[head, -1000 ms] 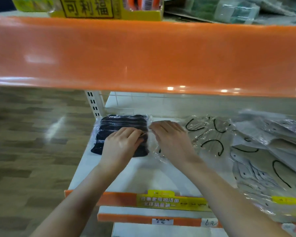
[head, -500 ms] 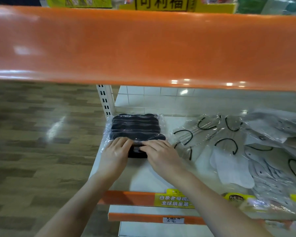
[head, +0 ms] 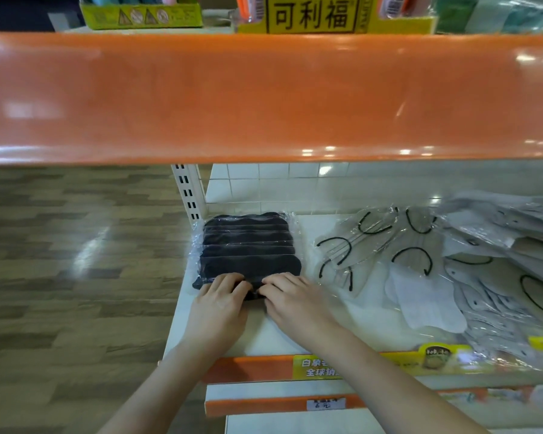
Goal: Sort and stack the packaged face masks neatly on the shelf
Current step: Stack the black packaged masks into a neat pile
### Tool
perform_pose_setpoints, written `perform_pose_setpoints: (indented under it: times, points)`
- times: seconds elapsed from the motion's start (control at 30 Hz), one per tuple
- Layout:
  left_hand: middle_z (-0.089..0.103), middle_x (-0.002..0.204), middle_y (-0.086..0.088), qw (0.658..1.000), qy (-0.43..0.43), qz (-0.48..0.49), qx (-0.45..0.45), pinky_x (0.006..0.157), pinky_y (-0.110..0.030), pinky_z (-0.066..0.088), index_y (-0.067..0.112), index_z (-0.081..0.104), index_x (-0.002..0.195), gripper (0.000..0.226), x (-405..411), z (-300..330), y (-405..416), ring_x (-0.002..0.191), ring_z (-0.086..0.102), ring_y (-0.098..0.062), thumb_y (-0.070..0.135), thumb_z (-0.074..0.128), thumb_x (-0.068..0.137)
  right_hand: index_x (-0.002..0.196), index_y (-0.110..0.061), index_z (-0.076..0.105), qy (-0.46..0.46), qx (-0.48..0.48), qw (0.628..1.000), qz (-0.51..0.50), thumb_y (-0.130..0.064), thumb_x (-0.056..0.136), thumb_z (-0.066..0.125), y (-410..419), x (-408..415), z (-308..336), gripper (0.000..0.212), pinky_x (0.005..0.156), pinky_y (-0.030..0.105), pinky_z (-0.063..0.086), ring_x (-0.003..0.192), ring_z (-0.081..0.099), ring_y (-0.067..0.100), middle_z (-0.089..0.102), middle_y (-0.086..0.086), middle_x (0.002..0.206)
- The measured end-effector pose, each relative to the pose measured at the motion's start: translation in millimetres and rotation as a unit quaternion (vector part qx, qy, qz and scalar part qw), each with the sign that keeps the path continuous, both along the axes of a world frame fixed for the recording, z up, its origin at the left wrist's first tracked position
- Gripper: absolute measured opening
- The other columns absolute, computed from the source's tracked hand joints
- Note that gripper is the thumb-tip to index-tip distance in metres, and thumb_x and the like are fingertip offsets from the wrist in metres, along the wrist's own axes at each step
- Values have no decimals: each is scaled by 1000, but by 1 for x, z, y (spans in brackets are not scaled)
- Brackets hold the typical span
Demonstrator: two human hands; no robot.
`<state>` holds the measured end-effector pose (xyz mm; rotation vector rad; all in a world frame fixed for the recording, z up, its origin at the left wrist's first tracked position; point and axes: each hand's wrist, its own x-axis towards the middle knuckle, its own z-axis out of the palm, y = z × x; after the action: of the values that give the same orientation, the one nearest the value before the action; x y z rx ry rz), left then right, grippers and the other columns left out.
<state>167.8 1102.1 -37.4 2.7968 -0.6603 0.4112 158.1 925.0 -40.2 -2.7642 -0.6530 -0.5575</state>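
Note:
A clear-wrapped pack of black face masks lies at the left end of the white shelf, by the upright post. My left hand and my right hand rest side by side on its near edge, fingers curled down onto the wrapper. To the right, loose packs of grey masks with black ear loops lie spread in an untidy overlapping heap that runs to the right edge.
The orange front of the upper shelf overhangs closely above. Yellow product boxes stand on top of it. An orange price rail with a yellow label edges the shelf front. Wood-pattern floor lies to the left.
Both hands have slid from the middle and right side of the black pack down to its near edge. The pack now lies squarer against the post.

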Motion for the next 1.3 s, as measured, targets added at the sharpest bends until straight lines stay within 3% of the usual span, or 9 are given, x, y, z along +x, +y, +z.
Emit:
perform_pose_setpoints:
  times: [0.13, 0.27, 0.43, 0.53, 0.7, 1.07, 1.13, 1.2, 1.3]
  points:
    - [66, 101, 1, 999, 22, 18, 23, 65, -33, 53, 19, 70, 88, 31, 6, -1, -2, 90, 65, -23, 31, 43, 77, 93, -24, 72, 5, -6, 1000, -16, -29, 82, 44, 1, 2, -1, 30, 77, 28, 51, 97, 63, 12, 67, -8, 104]
    - [66, 101, 0, 999, 21, 26, 31, 64, -33, 53, 18, 68, 88, 31, 12, 0, -6, 90, 65, -24, 33, 42, 81, 95, -23, 71, 8, 4, 999, -31, -22, 75, 67, 2, 7, -2, 20, 81, 27, 49, 98, 63, 13, 66, -7, 106]
    - [67, 100, -1, 998, 16, 44, 38, 65, -33, 52, 16, 68, 87, 31, 13, 0, -13, 90, 65, -24, 35, 44, 79, 90, -22, 71, 32, 14, 998, -54, -30, 80, 39, 7, 9, 3, 35, 89, 25, 40, 95, 64, 13, 67, -7, 105]
    - [67, 101, -2, 998, 5, 52, 26, 67, -35, 51, 15, 69, 86, 33, 10, 0, -15, 92, 65, -24, 36, 44, 81, 94, -20, 71, 54, 22, 997, -49, -32, 82, 36, 8, 7, 4, 39, 90, 31, 49, 101, 63, 14, 67, -4, 110]
    - [70, 100, -3, 996, 18, 85, -15, 74, -40, 52, 15, 71, 91, 37, 5, 5, -32, 94, 66, -26, 33, 39, 83, 103, -15, 69, 85, 46, 995, -27, -25, 81, 35, 0, 3, 9, 41, 92, 35, 50, 108, 61, 19, 65, 2, 117]
    - [69, 89, 5, 997, 47, 28, -55, 71, -35, 50, 21, 70, 87, 35, -13, 17, -127, 84, 66, -22, 26, 38, 74, 100, -21, 63, 36, 43, 988, -143, -29, 72, 39, -90, -26, 19, 37, 73, 27, 54, 90, 64, 17, 65, -4, 100]
    - [69, 89, 5, 997, 51, 14, -60, 71, -33, 49, 21, 70, 87, 35, -17, 18, -149, 83, 66, -21, 26, 38, 73, 95, -20, 68, 44, 18, 983, -180, -34, 67, 46, -113, -32, 20, 38, 72, 30, 54, 88, 66, 20, 67, -3, 98]
    - [70, 90, 3, 997, 54, -3, -61, 69, -32, 51, 19, 71, 86, 35, -21, 19, -171, 83, 66, -22, 25, 39, 72, 89, -18, 70, 55, 0, 974, -218, -36, 58, 67, -136, -40, 19, 36, 68, 32, 54, 87, 67, 22, 67, -1, 98]
    - [70, 90, 3, 996, 58, -21, -59, 70, -31, 52, 18, 71, 86, 36, -28, 20, -200, 85, 67, -21, 25, 39, 71, 91, -19, 69, 88, -25, 959, -267, -38, 48, 82, -164, -50, 14, 49, 67, 35, 53, 89, 66, 24, 66, 1, 101]
